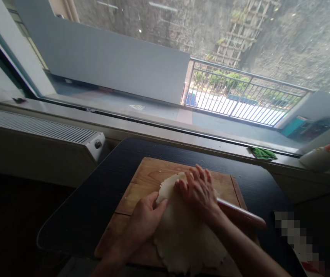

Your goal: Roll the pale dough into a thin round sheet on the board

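Note:
A thin, flat sheet of dough (179, 234) with a ragged edge lies on a wooden board (150, 171), its near end hanging at or past the board's front edge. My left hand (147, 213) grips the dough's left edge between thumb and fingers. Across the far right part of the sheet rests my right hand (198, 192), palm down with fingers apart. A rolling pin (241, 213) slants out to the right from beneath my right hand and wrist; its other end is hidden, so whether it lies under the dough I cannot tell.
The board is on a dark table (95, 204) by a window. A white radiator (92, 144) stands to the left. A green cloth (263, 153) and a pale container (316, 158) sit on the sill. At the table's right edge lies a pixelated object (294, 234).

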A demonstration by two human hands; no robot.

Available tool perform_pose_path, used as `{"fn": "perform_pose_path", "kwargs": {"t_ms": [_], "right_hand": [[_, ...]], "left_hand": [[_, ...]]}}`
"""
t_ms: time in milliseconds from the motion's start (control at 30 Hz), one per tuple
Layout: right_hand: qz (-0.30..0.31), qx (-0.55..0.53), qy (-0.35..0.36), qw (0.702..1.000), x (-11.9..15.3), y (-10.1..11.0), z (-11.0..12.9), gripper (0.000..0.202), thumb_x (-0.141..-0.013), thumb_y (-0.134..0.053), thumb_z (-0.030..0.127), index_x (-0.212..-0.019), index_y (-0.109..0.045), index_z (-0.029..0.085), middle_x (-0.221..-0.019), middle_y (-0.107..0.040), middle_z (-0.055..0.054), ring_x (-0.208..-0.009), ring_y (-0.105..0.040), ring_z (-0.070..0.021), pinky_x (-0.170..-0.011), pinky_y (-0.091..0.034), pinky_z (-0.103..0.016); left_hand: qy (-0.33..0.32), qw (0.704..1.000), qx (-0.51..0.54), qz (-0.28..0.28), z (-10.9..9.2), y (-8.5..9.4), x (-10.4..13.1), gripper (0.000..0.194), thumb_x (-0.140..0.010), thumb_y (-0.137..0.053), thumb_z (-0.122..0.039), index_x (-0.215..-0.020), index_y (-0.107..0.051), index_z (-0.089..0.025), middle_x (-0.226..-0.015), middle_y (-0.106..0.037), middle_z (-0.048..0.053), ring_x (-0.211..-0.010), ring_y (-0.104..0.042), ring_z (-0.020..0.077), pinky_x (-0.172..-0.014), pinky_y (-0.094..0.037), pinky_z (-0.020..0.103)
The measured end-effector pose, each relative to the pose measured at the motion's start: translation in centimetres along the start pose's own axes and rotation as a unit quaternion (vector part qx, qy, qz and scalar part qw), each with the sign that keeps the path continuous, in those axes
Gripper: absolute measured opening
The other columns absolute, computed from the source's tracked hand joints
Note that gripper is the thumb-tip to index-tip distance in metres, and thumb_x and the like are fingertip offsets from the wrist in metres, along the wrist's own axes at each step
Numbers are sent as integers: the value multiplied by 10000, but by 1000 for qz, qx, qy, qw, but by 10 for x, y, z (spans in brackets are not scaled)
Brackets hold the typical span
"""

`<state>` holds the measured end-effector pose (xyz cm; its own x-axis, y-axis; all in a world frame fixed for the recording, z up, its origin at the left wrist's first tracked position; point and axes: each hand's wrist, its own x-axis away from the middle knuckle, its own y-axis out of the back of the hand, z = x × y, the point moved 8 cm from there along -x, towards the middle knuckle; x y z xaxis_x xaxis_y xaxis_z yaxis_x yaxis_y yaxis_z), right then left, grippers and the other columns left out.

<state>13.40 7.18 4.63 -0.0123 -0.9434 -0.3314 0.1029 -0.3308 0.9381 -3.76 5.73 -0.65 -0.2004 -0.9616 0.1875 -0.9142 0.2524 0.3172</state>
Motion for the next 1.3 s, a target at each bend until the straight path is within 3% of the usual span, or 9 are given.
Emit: {"fn": "perform_pose_path", "kwargs": {"t_ms": [133,300,500,667,867,1033,1133,1200,1300], "right_hand": [[-1,20,-84,996,-14,-2,-18,437,-919,-245,411,-1074,-569,164,-1266,-458,-129,-1263,-265,-281,-1026,-158,-489],[-12,-3,19,1000,3,-4,15,440,-927,-233,371,-1269,-434,181,-1330,-422,-73,-1313,-190,-217,-1077,-88,-430],[44,5,-113,993,-23,-14,-19,474,-882,-312,501,-1076,-574,157,-1289,-445,-138,-1284,-245,-304,-1025,-141,-524],[3,-9,22,1000,-12,-15,16,479,-924,-223,412,-1314,-394,193,-1396,-346,-75,-1333,-131,-238,-1054,-98,-456],[49,30,-107,993,-50,-16,-60,494,-893,-259,524,-906,-625,193,-1023,-597,-115,-988,-503,-238,-861,-291,-408],[-7,49,-2,999,-16,-2,-66,497,-936,-212,455,-750,-590,192,-751,-640,-52,-729,-555,-162,-768,-271,-320],[-2,45,24,999,7,15,-69,472,-932,-258,467,-694,-563,198,-661,-630,-21,-620,-538,-135,-705,-261,-289],[-4,23,50,998,20,28,-63,463,-936,-259,463,-685,-548,203,-645,-616,-4,-596,-522,-122,-688,-258,-282],[13,-11,140,990,37,30,-30,418,-927,-296,456,-708,-544,201,-704,-606,-10,-683,-520,-130,-735,-272,-282]], "left_hand": [[13,1000,-4,-1,1,0,0,249,-652,-586,-412,-601,-518,-178,-534,-531,-19,-577,-520,153,-474,-364,205],[7,1000,-3,3,2,-1,0,246,-658,-580,-411,-615,-529,-175,-539,-535,-23,-569,-521,150,-478,-369,206],[0,1000,-4,10,-1,0,0,241,-659,-585,-409,-630,-548,-173,-578,-572,-8,-601,-539,162,-496,-390,208],[2,1000,1,11,4,-2,2,256,-688,-565,-423,-685,-573,-167,-583,-576,-10,-590,-544,160,-500,-388,212],[-3,998,-24,63,-10,-6,-21,346,-714,-532,-462,-742,-612,-126,-663,-603,15,-593,-535,148,-503,-374,217],[-42,992,-111,35,-47,-21,-52,301,-619,-630,-411,-547,-586,-122,-522,-541,13,-499,-472,124,-436,-301,219],[-65,998,-5,24,-62,-36,-44,286,-667,-600,-383,-769,-655,-122,-655,-632,49,-585,-550,163,-494,-388,235],[-68,996,56,-13,-57,-33,-31,358,-728,-545,-409,-940,-636,-136,-775,-665,64,-692,-598,194,-571,-443,255],[-53,998,22,-22,-31,-21,-12,353,-734,-551,-425,-929,-625,-140,-805,-674,61,-746,-620,216,-592,-459,264]]}}
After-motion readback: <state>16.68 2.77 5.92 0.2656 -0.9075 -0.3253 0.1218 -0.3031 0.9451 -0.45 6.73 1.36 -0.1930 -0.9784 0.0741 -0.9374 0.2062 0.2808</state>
